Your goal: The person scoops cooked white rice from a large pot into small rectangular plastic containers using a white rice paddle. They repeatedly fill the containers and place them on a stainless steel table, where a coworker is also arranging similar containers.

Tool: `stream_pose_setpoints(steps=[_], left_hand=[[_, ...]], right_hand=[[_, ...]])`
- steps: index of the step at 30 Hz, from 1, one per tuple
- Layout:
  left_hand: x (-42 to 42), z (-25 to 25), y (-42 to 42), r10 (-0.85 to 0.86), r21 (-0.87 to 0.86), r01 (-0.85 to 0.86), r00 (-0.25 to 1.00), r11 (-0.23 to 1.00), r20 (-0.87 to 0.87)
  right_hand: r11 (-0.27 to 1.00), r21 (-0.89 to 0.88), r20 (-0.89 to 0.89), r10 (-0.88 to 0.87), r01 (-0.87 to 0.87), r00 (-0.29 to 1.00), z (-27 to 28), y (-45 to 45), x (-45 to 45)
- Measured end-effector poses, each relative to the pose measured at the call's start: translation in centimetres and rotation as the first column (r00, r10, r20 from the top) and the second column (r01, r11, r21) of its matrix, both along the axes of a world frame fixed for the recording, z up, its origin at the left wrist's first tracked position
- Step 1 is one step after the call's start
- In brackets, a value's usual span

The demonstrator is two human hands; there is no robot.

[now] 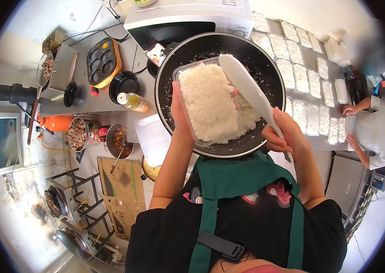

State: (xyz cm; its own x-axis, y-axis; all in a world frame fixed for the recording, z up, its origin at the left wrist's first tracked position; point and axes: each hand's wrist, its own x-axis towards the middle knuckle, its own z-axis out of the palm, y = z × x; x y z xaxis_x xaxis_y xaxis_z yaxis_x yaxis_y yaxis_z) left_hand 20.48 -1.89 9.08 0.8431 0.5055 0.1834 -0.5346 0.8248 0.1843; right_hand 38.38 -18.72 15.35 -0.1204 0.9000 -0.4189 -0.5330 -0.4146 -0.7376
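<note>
My left hand (180, 114) grips the left side of a clear plastic container (197, 138) filled with white cooked rice (209, 102). In my right hand (282, 133) is the handle of a white plastic rice paddle (247, 80), its blade over the container's upper right corner. Both are above a large round black pot (271, 68) with a pale metal rim. More rice lies in the pot beside the container's right edge, and grains stick to the pot's inner wall. The container hides part of the pot's bottom.
Rows of rice-filled containers (300, 78) cover the right side of the table; a co-worker's hands (351, 109) are beyond them. A white microwave oven (189, 10) stands behind the pot. To the left are a phone (156, 54), a bottle (133, 102), black bowls (123, 87) and a multi-cup pan (103, 63).
</note>
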Motion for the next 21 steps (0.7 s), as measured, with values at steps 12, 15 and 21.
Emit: stream_pose_setpoints(steps=[12, 15, 21], left_hand=[[0.8, 0.1, -0.6, 0.290, 0.008, -0.329, 0.820, 0.944, -0.493], [1.3, 0.6, -1.8, 0.298, 0.075, -0.297, 0.845, 0.952, -0.444], [7.2, 3.1, -5.1, 0.192, 0.275, -0.116, 0.943, 0.954, -0.270]], right_hand=[[0.967, 0.250, 0.753, -0.164, -0.046, 0.637, -0.7, -0.3, -0.7], [0.993, 0.094, 0.417, -0.100, 0.066, 0.903, -1.0, -0.8, 0.1], [0.935, 0.070, -0.165, -0.332, 0.347, 0.929, -4.8, -2.6, 3.1]])
